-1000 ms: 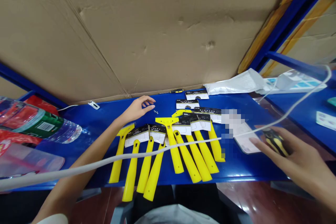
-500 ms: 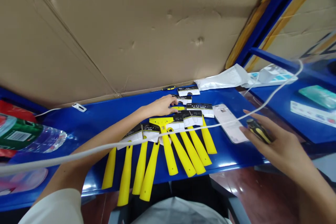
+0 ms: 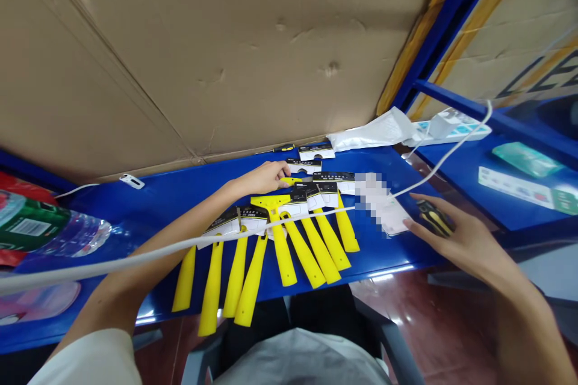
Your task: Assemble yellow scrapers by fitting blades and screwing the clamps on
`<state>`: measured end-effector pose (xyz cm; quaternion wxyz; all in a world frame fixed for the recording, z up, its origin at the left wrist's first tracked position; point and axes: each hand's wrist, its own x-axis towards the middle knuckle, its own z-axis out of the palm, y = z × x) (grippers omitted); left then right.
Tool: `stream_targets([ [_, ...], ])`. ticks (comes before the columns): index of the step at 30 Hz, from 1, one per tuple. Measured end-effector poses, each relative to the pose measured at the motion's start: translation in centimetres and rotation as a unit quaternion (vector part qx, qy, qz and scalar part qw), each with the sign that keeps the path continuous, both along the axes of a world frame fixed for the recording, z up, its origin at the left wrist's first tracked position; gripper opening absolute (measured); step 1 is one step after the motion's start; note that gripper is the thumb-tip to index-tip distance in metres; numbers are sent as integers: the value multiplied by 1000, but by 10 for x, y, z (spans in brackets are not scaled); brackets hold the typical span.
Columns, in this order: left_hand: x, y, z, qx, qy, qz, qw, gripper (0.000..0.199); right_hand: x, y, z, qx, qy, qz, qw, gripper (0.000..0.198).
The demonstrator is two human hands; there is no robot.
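Observation:
My left hand reaches over the blue table, its fingertips closed on the near end of a small yellow tool with a grey part. Below it lies a row of several yellow scrapers, their handles toward me and black-and-white cards at their heads. One scraper with a wide yellow head rests across the others. On the right, above the table's edge, my right hand is wrapped around a black-and-yellow screwdriver handle; its shaft is not visible. A pale phone-like slab, partly pixelated, lies beside that hand.
A white cable crosses the view in front of the scrapers. Another screwdriver and a white pouch lie along the cardboard wall. A bottle is at left, a power strip at right.
The view has shifted slightly, moving the scene a little left and up. My left hand stays at the yellow tool; my right hand still holds the screwdriver.

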<state>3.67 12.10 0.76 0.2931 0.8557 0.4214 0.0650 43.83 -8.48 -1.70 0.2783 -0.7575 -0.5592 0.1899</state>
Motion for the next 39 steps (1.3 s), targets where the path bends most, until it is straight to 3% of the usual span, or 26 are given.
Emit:
stream_targets([
  [5, -9, -14, 16, 54, -15, 22, 998, 16, -2, 1, -2, 1, -15, 24, 1000, 80],
  [11, -35, -46, 48, 64, -199, 91, 974, 27, -5, -3, 1, -13, 0, -8, 1000, 77],
  [15, -49, -68, 56, -36, -317, 164, 933, 43, -12, -2, 6, -23, -5, -36, 999, 75],
  [18, -51, -79, 51, -132, -383, 198, 892, 47, -17, -2, 8, -4, -9, -39, 999, 74],
  [21, -52, -87, 41, -183, -394, 209, 876, 70, -22, -3, 9, 32, 2, -34, 999, 78],
  [22, -52, -88, 38, -184, -391, 209, 877, 71, -25, -4, 10, 43, 8, -30, 999, 78],
  [26, -53, -81, 26, -144, -357, 196, 902, 33, -44, -2, 18, 51, 29, 7, 998, 71],
  [31, -36, -39, 18, -82, -291, 167, 938, 33, -75, 17, 24, 79, 32, 98, 992, 61],
  [35, -8, -3, 14, -120, -234, 113, 958, 19, -92, 26, 28, 145, 24, 168, 975, 66],
  [39, 12, 19, 12, -181, -199, 55, 962, 21, -94, 14, 39, 158, 1, 143, 977, 84],
])
